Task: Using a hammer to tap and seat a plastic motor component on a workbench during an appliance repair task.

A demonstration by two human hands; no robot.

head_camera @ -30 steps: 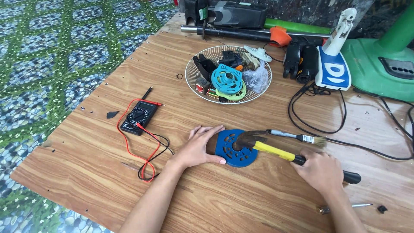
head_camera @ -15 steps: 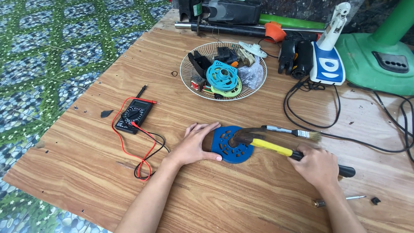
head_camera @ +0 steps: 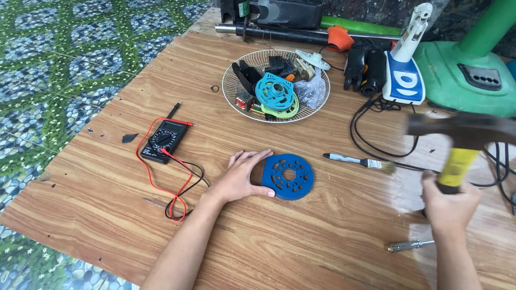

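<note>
While left hand (head_camera: 240,180) pins blue disc (head_camera: 288,176), paintbrush (head_camera: 359,161) lies beside.

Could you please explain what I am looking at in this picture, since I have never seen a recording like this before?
There is no machine here: a person wears a camera on the head, so you look down at their two bare hands over a wooden table. The left hand lies flat, touching the edge of a round blue plastic disc with holes. The right hand grips a hammer with a yellow handle, raised and blurred, off to the right of the disc. Around them lie a black multimeter with red and black leads, a small paintbrush, a screwdriver, and a wire basket full of parts.
</note>
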